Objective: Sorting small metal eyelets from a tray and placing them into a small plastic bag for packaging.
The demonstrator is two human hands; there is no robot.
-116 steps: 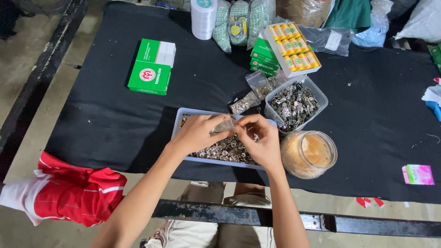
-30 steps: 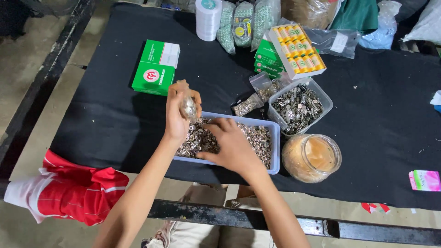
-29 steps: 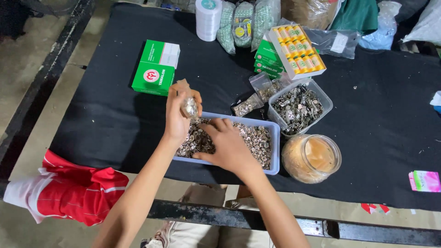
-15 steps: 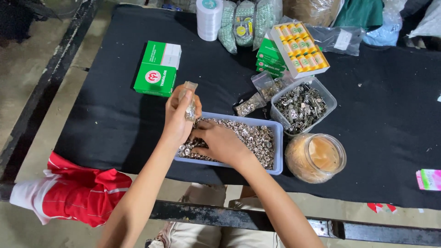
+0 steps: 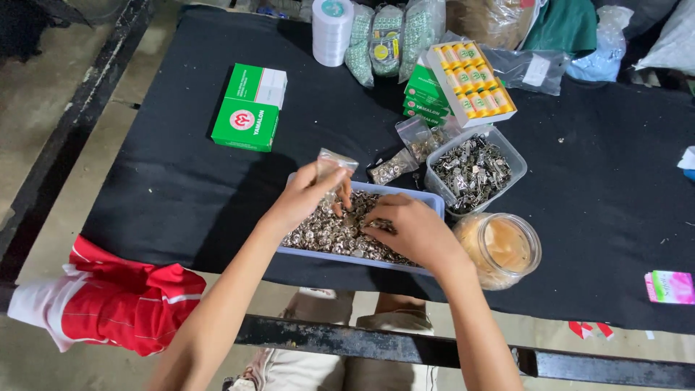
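While the left hand (image 5: pixel 308 194) grips a small bag (image 5: pixel 334 161), right hand (image 5: pixel 409 230) pinches studs (image 5: pixel 318 233).

Black table cover (image 5: pixel 181 188): matt cloth, faintly linty. On it, shallow tray (image 5: pixel 431 204): pale blue plastic, smooth; filled with small metal fittings (image 5: pixel 318 232), silvery, dull shine. Just right of tray, jar (image 5: pixel 507 250): clear, glossy. Behind tray, clear plastic tub (image 5: pixel 515 156) of grey metal parts. Left hand (image 5: pixel 308 194) pinches a clear, crinkled plastic bag (image 5: pixel 334 161). Far left of tray, green box (image 5: pixel 250 108): smooth card.
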